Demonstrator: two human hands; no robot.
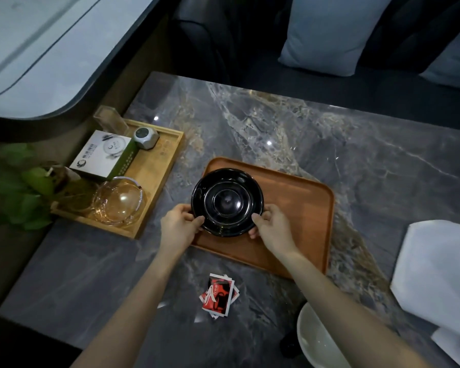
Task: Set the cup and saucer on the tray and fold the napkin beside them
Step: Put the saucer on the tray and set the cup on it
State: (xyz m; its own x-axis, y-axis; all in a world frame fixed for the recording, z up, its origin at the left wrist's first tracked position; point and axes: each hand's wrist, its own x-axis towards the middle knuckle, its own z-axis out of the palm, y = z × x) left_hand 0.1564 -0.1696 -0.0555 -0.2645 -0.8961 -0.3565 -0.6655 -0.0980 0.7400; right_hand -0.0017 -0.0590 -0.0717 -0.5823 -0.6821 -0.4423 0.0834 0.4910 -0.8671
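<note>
bamboo tray (168,155): left of centre in the frame, holding a little box, a small grey clock-looking thing and a glass ashtray (118,200). Not part of the job, just close by.

left hand (179,225): lower-middle of the frame, fingers curled onto the left edge of the saucer, thumb on top of the rim. Clamped on it, not loose.

saucer (227,227): black, dead centre of the frame, sitting over the left end of the wooden tray. It's round, so no long axis to fuss over. Can't tell if it's fully down on the tray or a hair above it.

cup (227,201): black too, nested in the middle of the saucer, seen straight from above, so it reads as rings. Handle isn't clearly visible.

right hand (270,224): just right of the saucer, pinching the opposite rim the same way. So the load sits squarely between the two hands, neither one nearer.

wooden tray (303,213): centre-right, its right half bare.

napkin (436,272): white, right edge of the frame, off the tray and well apart from both hands. The right hand is clearly the closer one, so that's probably the hand that goes for it, and the bare right half of the tray looks like the spot.

packets (218,294): red and white, bottom centre, on the marble table (329,134).
</note>
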